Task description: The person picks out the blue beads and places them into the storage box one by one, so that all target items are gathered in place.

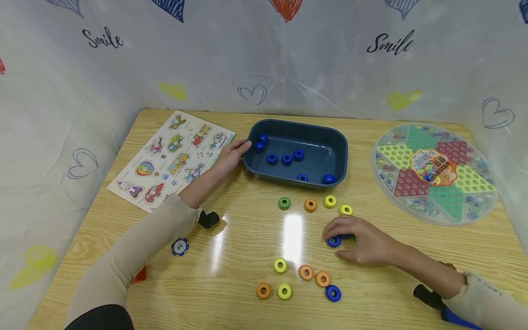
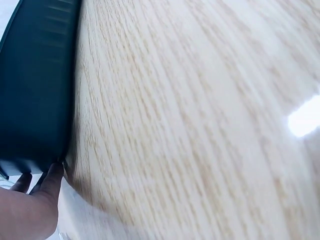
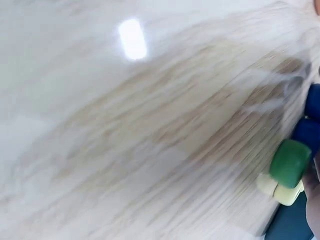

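In the head view, a dark blue-green plastic tub [image 1: 294,124] holds several blue ring beads [image 1: 286,159]. My left hand [image 1: 231,158] touches its left end with its fingers fairly straight; the left wrist view shows the fingertips against the tub wall [image 2: 37,90]. My right hand [image 1: 363,240] hovers low over the table, its fingers bent above a blue ring bead [image 1: 333,241] and its thumb apart from it. Another blue bead is partly hidden under that hand. The right wrist view shows a green bead [image 3: 290,163] and blue beads [image 3: 306,132] close to the hand.
Green [image 1: 284,203], orange [image 1: 310,205] and yellow beads [image 1: 330,201] lie before the tub; several more lie nearer. A picture puzzle board [image 1: 165,160] is at left, a round star-patterned game board [image 1: 435,174] at right. A poker chip [image 1: 180,247] lies near the left forearm.
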### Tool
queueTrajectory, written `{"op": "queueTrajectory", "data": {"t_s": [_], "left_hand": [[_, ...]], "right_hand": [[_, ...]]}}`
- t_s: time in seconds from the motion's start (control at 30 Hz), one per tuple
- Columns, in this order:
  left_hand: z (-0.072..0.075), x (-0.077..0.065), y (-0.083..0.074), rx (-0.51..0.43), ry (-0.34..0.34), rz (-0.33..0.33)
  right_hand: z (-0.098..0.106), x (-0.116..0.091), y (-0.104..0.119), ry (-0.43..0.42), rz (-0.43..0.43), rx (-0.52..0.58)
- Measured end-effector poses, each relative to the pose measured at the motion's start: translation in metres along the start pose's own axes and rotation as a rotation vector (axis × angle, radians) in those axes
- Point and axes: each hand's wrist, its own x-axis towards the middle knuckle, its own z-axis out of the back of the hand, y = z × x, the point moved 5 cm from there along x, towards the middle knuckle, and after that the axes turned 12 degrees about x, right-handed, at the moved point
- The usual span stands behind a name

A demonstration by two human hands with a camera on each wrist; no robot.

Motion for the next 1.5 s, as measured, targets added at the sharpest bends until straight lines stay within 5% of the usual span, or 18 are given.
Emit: {"op": "queueTrajectory", "data": {"t_s": [0.53, 0.77, 1.1, 1.5], "left_hand": [[-0.001, -0.002, -0.001, -0.032, 0.012, -0.016], [0.001, -0.002, 0.002, -0.025, -0.003, 0.000], [0.001, -0.004, 0.001, -0.033, 0.000, 0.017], [-0.001, -0.005, -0.004, -0.015, 0.009, 0.013]], "right_hand": [[0.006, 0.001, 0.000, -0.030, 0.022, 0.064], [0.036, 0.038, 0.034, -0.155, -0.015, 0.051], [0.090, 0.092, 0.006, -0.308, -0.087, 0.024], [0.112, 0.127, -0.003, -0.353, -0.162, -0.020]]}}
